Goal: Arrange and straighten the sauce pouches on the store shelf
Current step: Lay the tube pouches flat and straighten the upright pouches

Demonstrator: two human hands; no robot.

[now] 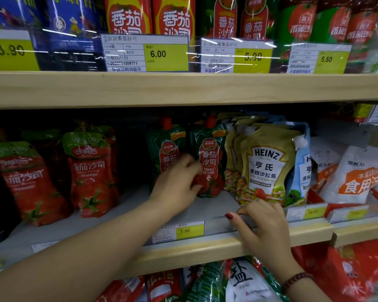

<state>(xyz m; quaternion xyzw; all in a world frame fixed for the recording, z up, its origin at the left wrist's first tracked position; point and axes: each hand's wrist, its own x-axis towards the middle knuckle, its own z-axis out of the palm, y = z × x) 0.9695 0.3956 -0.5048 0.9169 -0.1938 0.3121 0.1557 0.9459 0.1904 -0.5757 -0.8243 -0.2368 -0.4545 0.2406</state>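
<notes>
1. The step in hand is squaring up the two green ketchup pouches in the middle of the shelf (218, 203). They stand upright side by side, set back from the front rail (218, 225).
2. The left hand (177, 182) reaches in between them. Its fingers are curled at the lower left edge of the green ketchup pouch (211, 158). The hand is blurred, so the grip looks like a pinch on that edge, but I would not swear to it.
3. The second green pouch (166, 147) is just to the left and is partly hidden behind the same hand.
4. The right hand (264, 223) rests on the rail with its fingers relaxed and spread. Its fingertips are at the foot of the gold Heinz pouch (266, 162) and it grips nothing.
5. The Heinz pouch leans a little to the left and touches the green ketchup pouch beside it. Several more pouches are stacked behind it.
6. The red ketchup pouches (92, 171) further left lean and sag, so I judge them not yet straightened.
7. The next move probably calls for drawing the pinched pouch forward to the rail with its face square. The right hand would then need to steady the Heinz row so it does not tip into the gap.
</notes>
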